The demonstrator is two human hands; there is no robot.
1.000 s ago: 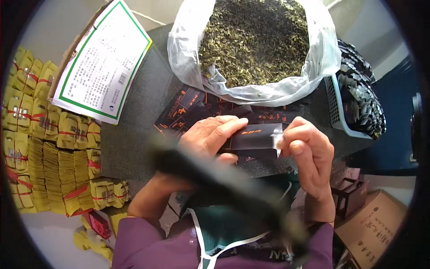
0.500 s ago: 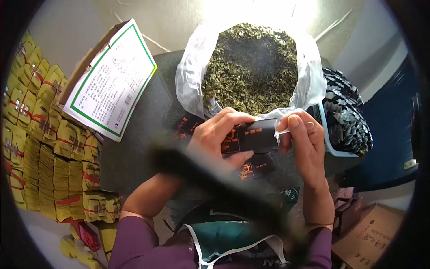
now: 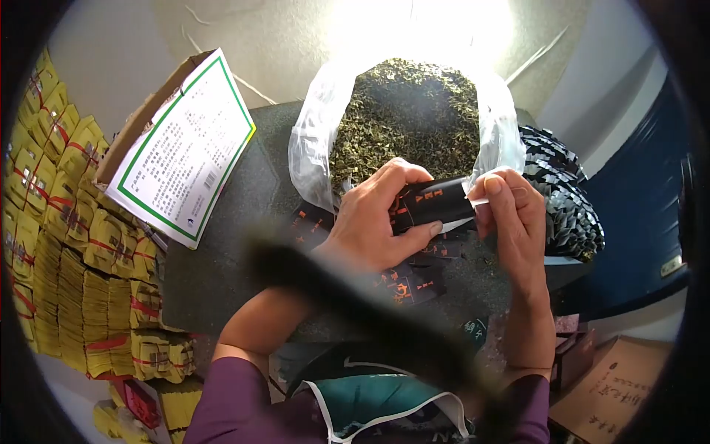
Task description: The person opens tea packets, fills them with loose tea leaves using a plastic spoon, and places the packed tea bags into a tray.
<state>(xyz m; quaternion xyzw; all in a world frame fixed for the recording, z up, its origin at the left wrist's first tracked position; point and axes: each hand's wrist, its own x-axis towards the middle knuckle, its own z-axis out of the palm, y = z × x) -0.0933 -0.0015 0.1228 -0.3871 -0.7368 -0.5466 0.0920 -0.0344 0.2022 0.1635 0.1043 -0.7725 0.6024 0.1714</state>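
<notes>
My left hand [image 3: 377, 222] wraps round a black tea pouch [image 3: 436, 201] with orange lettering, its thumb along the lower side. A pale opening shows at the pouch's right end. There my right hand [image 3: 515, 222] is closed in a pinch on a thin white strip [image 3: 479, 198], mostly hidden by the fingers. Just beyond the hands stands a clear plastic bag [image 3: 310, 152] filled with dried tea leaves [image 3: 414, 118]. Flat black pouches [image 3: 407, 287] lie on the dark table under my hands, and another pouch [image 3: 309, 226] is left of my left hand.
A tub piled with black-and-silver pouches [image 3: 562, 196] stands at the right. On the left, a printed white sheet [image 3: 185, 152] leans against a cardboard box, beside stacked yellow packets [image 3: 66, 274] with red bands. A cardboard box [image 3: 610, 388] sits low right. A blurred dark strap crosses the view.
The pouch has tilted up at its right end and looks rounder, its mouth now showing pale. Both hands have shifted slightly up relative to the tea bag.
</notes>
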